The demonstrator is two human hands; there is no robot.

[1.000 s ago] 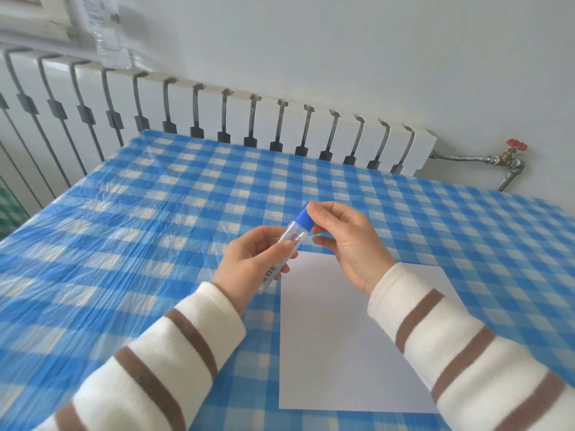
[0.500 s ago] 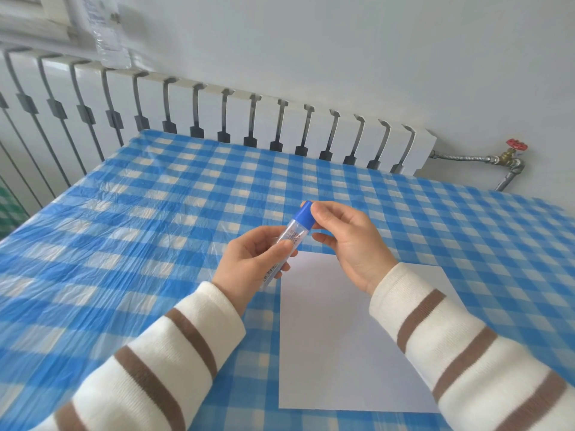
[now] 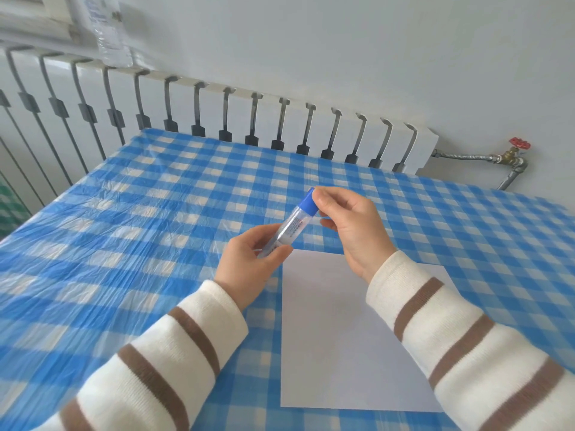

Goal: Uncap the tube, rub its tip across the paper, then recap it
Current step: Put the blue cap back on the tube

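Note:
A clear tube (image 3: 292, 225) with a printed label and a blue cap (image 3: 308, 203) is held tilted above the table, cap end pointing up and away. My left hand (image 3: 249, 262) grips the tube's lower body; its bottom end is hidden in my fingers. My right hand (image 3: 351, 225) pinches the blue cap between thumb and fingers. The cap sits on the tube. A white sheet of paper (image 3: 348, 331) lies flat on the table below and to the right of my hands, partly covered by my right sleeve.
The table carries a blue-and-white checked cloth under crinkled clear plastic (image 3: 124, 231). A white radiator (image 3: 249, 119) runs along the far edge, with a pipe and red valve (image 3: 519, 144) at the right. A clear bottle (image 3: 109, 32) stands on the radiator's left end.
Both hands have lifted the tube slightly up and away, tilting it a bit more upright. My right fingers stay on the cap, which is still seated.

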